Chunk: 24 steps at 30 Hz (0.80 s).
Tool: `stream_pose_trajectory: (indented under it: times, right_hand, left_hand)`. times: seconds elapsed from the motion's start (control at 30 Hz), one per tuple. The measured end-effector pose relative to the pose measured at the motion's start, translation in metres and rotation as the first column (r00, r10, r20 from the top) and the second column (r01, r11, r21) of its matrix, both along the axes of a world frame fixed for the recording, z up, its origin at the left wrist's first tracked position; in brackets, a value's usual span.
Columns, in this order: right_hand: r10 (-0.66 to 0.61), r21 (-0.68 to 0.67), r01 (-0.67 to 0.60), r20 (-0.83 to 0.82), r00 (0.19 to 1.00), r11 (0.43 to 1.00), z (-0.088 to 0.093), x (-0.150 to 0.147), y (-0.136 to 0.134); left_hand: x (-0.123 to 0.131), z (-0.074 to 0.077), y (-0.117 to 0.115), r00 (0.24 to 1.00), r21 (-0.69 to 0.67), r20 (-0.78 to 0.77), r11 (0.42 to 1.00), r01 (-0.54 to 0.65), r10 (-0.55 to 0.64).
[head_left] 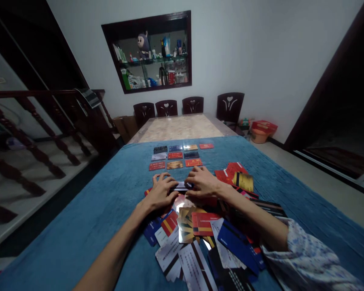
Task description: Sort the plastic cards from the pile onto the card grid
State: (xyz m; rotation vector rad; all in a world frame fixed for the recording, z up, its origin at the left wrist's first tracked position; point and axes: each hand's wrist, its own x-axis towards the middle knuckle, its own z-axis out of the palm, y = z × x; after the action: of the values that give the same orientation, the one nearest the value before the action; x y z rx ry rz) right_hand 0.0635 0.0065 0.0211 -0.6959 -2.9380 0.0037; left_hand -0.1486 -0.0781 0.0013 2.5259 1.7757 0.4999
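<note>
A pale card with a dark stripe (181,186) lies level between my hands, at the far edge of a loose pile of cards (196,260). My left hand (162,190) has its thumb and fingers closed about the card's left end. At its right end, my right hand (202,182) grips it in the same way, partly covering it. The pile beneath and in front of my wrists mixes red, gold, blue, white and black cards, many overlapping. Beyond my fingers, several cards (175,155) lie face up in three neat rows.
A blue cloth (109,210) covers the near part of the long table; its far end shows a marble-like top (182,127). Red cards (230,171) and a gold card (243,181) spread to the right. Dark chairs (166,108) stand behind, and a wooden railing (33,113) runs along the left.
</note>
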Motion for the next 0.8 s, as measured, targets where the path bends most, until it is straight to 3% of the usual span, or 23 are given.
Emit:
stream_pose_trajectory:
  times: [0.43, 0.8]
  right_hand:
    - [-0.022, -0.004, 0.022, -0.061, 0.998, 1.000, -0.005, -0.001, -0.002]
    - [-0.048, -0.025, 0.044, -0.200, 0.979, 0.999, -0.014, -0.005, 0.004]
  left_hand:
    - [-0.002, -0.007, 0.005, 0.998, 0.019, 0.055, 0.999, -0.032, 0.031]
    - [-0.007, -0.006, 0.010, 0.970, 0.011, 0.221, 0.995, -0.102, 0.097]
